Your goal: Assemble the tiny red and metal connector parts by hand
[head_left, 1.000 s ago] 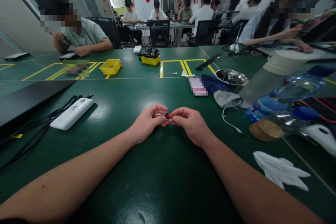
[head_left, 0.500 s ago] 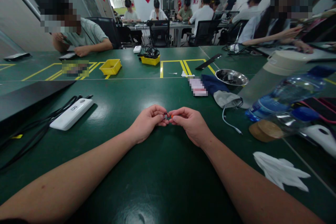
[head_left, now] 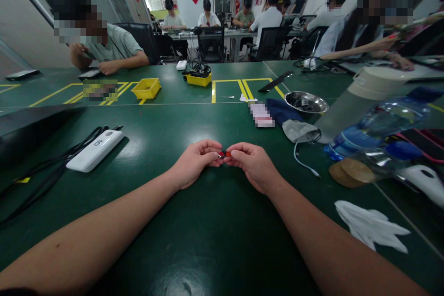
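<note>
"What's that person got between their fingers?"

"Something tiny. The left hand [head_left: 199, 162] has thumb and fingers pinched on a red-and-black piece [head_left: 221, 154], and the right hand [head_left: 255, 164] is clamped the same way on an orange piece [head_left: 228, 153]."

"Are the two pieces joined?"

"Can't tell from here. They sit end to end, or nearly, with the fingertips of both hands almost meeting and covering most of them."

"On the table?"

"Just above the green table [head_left: 187, 240], around the middle."

"And what's lying about?"

"A white power bank [head_left: 95, 150] beside some black cables [head_left: 46, 182], off past the left hand. Out to the right, a blue-and-grey pouch [head_left: 300, 130] in front of a metal bowl [head_left: 308, 111], a clear water bottle [head_left: 379, 120] tipped at a slant, and crumpled white tissue [head_left: 373, 224] near the right forearm."
</note>
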`<state>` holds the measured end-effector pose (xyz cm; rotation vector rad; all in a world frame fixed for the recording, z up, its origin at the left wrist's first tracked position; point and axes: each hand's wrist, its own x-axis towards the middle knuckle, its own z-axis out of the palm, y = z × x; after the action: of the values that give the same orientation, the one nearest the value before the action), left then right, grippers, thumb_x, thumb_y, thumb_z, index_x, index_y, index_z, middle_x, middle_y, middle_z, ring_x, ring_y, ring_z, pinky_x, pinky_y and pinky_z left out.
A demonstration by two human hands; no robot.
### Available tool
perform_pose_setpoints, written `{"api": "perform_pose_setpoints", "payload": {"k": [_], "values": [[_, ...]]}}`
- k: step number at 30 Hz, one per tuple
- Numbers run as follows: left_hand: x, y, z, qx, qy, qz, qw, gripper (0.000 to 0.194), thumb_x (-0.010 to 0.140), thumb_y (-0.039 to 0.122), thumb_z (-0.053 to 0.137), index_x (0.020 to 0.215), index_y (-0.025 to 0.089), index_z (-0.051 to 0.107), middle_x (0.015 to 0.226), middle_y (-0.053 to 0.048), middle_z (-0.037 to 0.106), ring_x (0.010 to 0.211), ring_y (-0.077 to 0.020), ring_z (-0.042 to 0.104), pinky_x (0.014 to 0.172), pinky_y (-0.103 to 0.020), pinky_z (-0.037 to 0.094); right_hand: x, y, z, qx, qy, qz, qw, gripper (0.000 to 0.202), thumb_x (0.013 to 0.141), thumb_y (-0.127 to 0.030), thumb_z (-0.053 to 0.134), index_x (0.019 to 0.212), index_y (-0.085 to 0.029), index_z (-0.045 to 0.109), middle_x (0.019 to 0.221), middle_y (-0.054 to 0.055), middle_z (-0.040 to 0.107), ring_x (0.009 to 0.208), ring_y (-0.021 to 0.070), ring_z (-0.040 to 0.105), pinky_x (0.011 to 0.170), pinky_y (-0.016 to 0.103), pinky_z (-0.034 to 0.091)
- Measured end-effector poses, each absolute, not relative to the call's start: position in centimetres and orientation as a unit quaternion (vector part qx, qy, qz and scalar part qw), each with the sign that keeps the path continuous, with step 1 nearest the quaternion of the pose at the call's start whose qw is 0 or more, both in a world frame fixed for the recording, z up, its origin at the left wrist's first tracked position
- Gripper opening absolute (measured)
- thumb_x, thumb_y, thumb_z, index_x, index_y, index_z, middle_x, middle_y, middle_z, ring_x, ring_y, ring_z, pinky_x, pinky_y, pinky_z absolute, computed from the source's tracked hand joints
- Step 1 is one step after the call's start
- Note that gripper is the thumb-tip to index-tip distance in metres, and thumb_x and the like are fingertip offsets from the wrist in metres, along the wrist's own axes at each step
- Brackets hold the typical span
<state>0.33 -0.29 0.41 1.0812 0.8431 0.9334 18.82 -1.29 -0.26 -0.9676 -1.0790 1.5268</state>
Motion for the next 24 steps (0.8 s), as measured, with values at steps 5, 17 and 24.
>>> {"api": "perform_pose_setpoints", "payload": {"k": [5, 17, 24], "values": [[0.41, -0.23, 0.44, 0.470, 0.368, 0.421, 0.682, 0.024, 0.079, 0.011, 0.066, 0.102, 0.014, 0.062, 0.084, -0.004, 0.068, 0.072, -0.0119, 0.067, 0.069, -0.024, 0.052, 18.72, -1.38, -0.30, -0.408, -0.461, 0.611, 0.497, 0.010, 0.071, -0.018, 0.072, 0.081, -0.017, 0.069, 0.079, 0.004, 0.072, 0.075, 0.0173, 0.068, 0.076, 0.035, 0.053], [0.31, -0.34, 0.42, 0.492, 0.359, 0.414, 0.677, 0.012, 0.082, 0.017, 0.067, 0.094, 0.014, 0.064, 0.089, -0.004, 0.069, 0.079, -0.0121, 0.067, 0.075, -0.024, 0.053, 18.86, -1.45, -0.51, -0.405, -0.483, 0.600, 0.492, 0.015, 0.072, -0.019, 0.075, 0.085, -0.017, 0.068, 0.080, 0.004, 0.073, 0.075, 0.0179, 0.070, 0.075, 0.034, 0.053], [0.37, -0.15, 0.11, 0.496, 0.379, 0.406, 0.667, 0.009, 0.083, 0.016, 0.064, 0.091, 0.015, 0.064, 0.084, -0.004, 0.068, 0.075, -0.0114, 0.067, 0.070, -0.022, 0.053, 18.69, -1.38, -0.46, -0.410, -0.489, 0.597, 0.486, 0.011, 0.074, -0.018, 0.070, 0.085, -0.016, 0.071, 0.078, 0.005, 0.073, 0.074, 0.0168, 0.068, 0.074, 0.034, 0.052]]}}
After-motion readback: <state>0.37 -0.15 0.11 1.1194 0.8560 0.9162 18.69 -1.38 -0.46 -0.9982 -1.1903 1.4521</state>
